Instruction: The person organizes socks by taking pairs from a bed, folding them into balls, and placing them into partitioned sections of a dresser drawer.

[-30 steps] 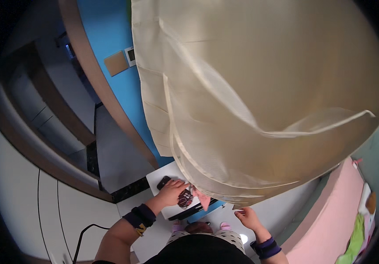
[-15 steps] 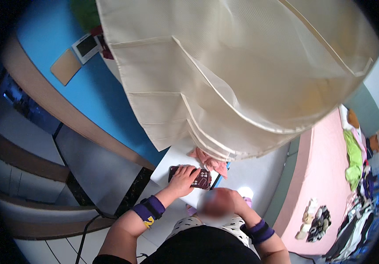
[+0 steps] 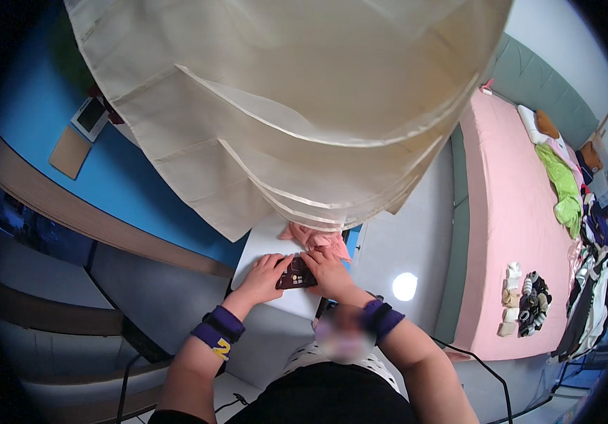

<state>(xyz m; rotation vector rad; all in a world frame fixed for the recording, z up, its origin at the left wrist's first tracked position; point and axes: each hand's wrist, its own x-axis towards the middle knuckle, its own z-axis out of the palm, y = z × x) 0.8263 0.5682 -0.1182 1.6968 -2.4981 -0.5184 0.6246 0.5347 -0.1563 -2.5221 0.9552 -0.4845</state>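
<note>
A small dark maroon folded cloth [image 3: 294,277] with a pale print rests on a white tabletop [image 3: 286,305], between my two hands. At its left end my left hand [image 3: 263,278] grips it, fingers and thumb along the edge. My right hand [image 3: 329,273] holds the opposite end, its fingers partly over the cloth. Just beyond lies a crumpled pink cloth [image 3: 316,239], close to my right fingertips and partly covered by a hanging beige fabric organizer [image 3: 247,106] with tiered pockets. Purple bands wrap both wrists.
At left runs a blue-topped counter [image 3: 169,205] bearing a white device with a dark screen [image 3: 92,118] and a tan board [image 3: 71,152]. A pink-covered bed [image 3: 487,233] stands at right, with rolled socks [image 3: 533,304], a green garment [image 3: 562,191] and piled clothes [image 3: 590,297].
My right hand has come forward from near my lap onto the cloth's right end. My left hand has shifted to its left end. The cloth looks more compact, and the whole view has turned.
</note>
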